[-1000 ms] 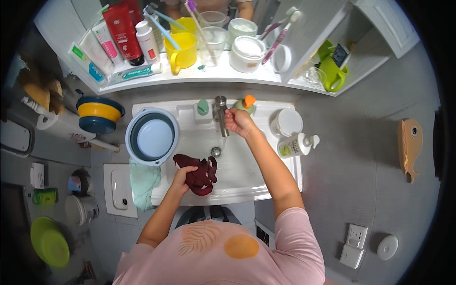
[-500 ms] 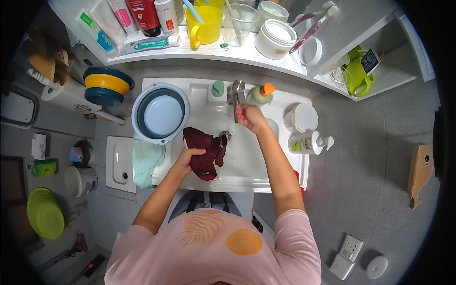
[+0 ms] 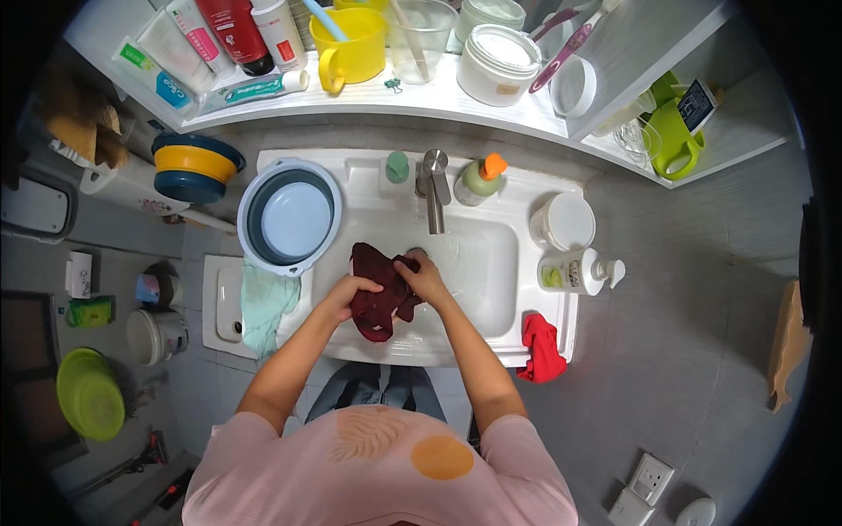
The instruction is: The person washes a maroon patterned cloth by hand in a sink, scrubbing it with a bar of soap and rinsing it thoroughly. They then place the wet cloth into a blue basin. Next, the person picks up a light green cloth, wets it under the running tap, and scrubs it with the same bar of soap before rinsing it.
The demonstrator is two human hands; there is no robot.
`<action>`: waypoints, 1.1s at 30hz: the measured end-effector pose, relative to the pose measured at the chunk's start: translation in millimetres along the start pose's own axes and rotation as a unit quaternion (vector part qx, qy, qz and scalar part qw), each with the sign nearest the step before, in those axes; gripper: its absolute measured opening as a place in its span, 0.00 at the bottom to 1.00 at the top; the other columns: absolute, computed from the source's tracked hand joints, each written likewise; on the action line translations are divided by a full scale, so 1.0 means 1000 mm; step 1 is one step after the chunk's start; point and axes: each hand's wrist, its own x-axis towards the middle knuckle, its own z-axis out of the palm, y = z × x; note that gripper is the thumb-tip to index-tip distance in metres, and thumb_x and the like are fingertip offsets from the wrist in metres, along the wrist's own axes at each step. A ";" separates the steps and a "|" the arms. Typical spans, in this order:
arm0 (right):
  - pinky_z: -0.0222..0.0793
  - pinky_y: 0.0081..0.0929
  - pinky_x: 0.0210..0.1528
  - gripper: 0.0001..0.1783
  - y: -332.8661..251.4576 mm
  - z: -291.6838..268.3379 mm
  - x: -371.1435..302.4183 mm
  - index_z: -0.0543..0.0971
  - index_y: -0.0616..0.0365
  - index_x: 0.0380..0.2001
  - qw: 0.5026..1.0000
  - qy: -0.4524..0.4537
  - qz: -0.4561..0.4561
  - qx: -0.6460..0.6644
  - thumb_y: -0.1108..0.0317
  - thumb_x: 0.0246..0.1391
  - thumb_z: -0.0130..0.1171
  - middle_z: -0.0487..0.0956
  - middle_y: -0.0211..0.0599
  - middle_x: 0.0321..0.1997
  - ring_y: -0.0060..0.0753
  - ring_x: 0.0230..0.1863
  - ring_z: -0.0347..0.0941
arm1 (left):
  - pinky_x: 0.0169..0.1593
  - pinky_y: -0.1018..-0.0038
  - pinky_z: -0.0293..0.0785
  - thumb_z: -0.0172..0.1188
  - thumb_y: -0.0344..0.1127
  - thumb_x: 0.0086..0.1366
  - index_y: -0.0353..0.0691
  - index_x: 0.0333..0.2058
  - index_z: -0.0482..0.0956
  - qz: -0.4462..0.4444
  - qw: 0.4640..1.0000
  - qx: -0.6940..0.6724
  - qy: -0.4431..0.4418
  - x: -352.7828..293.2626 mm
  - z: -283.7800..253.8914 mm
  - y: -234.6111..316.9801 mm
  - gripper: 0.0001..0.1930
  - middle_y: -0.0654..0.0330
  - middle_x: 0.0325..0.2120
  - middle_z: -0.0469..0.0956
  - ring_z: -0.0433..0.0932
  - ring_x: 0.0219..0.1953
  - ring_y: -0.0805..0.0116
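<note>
A dark maroon cloth (image 3: 377, 302), bunched up, is held over the left part of the white sink (image 3: 487, 289). My left hand (image 3: 347, 296) grips its left side, thumb on top. On its right side my right hand (image 3: 423, 279) has its fingers closed on the fabric. Beyond my hands stands the metal faucet (image 3: 434, 188), with no water stream visible from its spout. The cloth and my right hand partly cover the drain.
Left on the sink stands a blue-grey basin (image 3: 294, 219), above a mint cloth (image 3: 268, 307). Along the back are a green pump bottle (image 3: 479, 182) and a shelf (image 3: 368, 96) of toiletries. A white tub (image 3: 563, 223), pump bottle (image 3: 574, 272) and red cloth (image 3: 542, 349) line the right edge.
My right hand has left the faucet handle and come down to grip the maroon cloth. Water that showed in the basin below the faucet no longer streams. The red cloth has come into fuller view.
</note>
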 end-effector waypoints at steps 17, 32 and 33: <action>0.66 0.40 0.33 0.16 0.024 0.038 0.014 0.76 0.55 0.21 0.948 0.144 -0.211 -0.189 0.57 0.52 0.47 0.76 0.46 0.23 0.50 0.28 0.72 | 0.45 0.67 0.72 0.50 0.49 0.61 0.41 0.39 0.72 -0.011 0.977 -0.210 0.047 0.087 0.008 -0.042 0.17 0.59 0.37 0.75 0.74 0.39 0.65; 0.59 0.37 0.55 0.29 0.050 -0.045 0.014 0.65 0.51 0.52 0.970 -0.015 -0.098 -0.220 0.68 0.42 0.56 0.63 0.46 0.57 0.47 0.55 0.62 | 0.52 0.72 0.67 0.45 0.60 0.61 0.37 0.55 0.61 0.067 0.992 0.061 0.089 0.037 0.028 -0.010 0.34 0.56 0.49 0.69 0.69 0.50 0.65; 0.56 0.36 0.58 0.34 0.035 -0.047 0.008 0.61 0.49 0.56 0.971 -0.023 -0.185 -0.149 0.69 0.42 0.56 0.59 0.46 0.60 0.47 0.59 0.59 | 0.52 0.71 0.67 0.45 0.60 0.61 0.38 0.54 0.61 0.063 0.991 0.074 0.090 0.036 0.026 -0.011 0.33 0.56 0.48 0.69 0.70 0.49 0.65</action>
